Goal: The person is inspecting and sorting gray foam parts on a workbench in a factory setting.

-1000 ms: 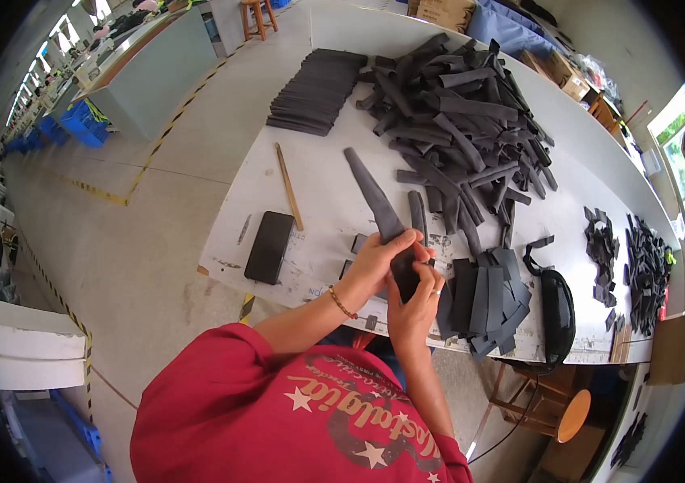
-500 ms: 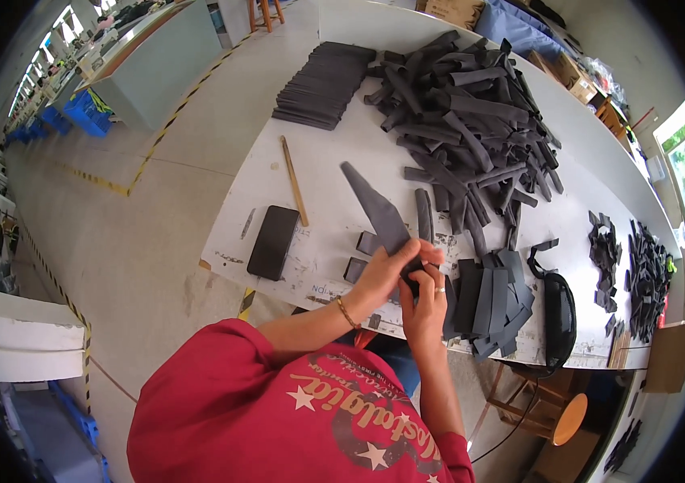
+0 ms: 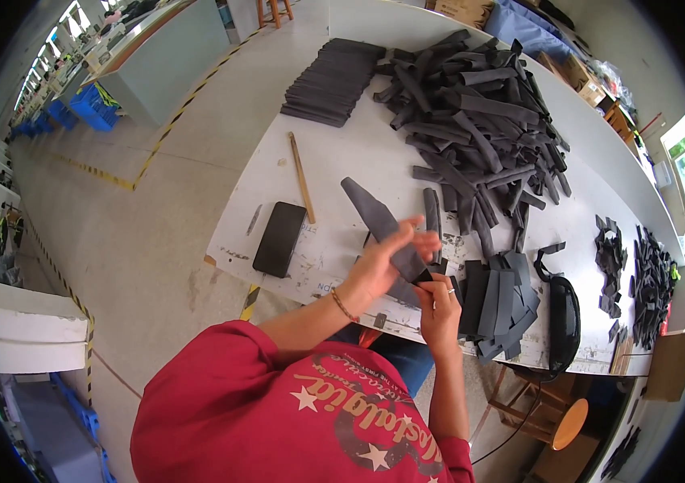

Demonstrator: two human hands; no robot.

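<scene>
A flat dark grey fabric piece (image 3: 374, 216), tapered toward its far end, slants between my two hands above the table's front edge. My left hand (image 3: 376, 270) has it between the thumb and the fingers, which stretch out loosely past its right side. At the near end, my right hand (image 3: 440, 312) pinches the piece with curled fingers. Close to the right hand lies a stack of flat dark grey pieces (image 3: 494, 302). A single rolled dark piece (image 3: 432, 216) lies just beyond my left fingertips. Small dark blocks behind the left hand are mostly covered.
On the white table (image 3: 246, 173) a heap of dark fabric tubes (image 3: 471, 121) sits beside a neat row of dark strips (image 3: 333, 80). A black phone (image 3: 280, 240) and a wooden stick (image 3: 302, 177) lie left. At right are a black case (image 3: 563, 326) and a wooden stool (image 3: 570, 424).
My right hand has moved right and slightly down along with the near end of the fabric piece. The left fingers have straightened and spread. The whole view has shifted slightly.
</scene>
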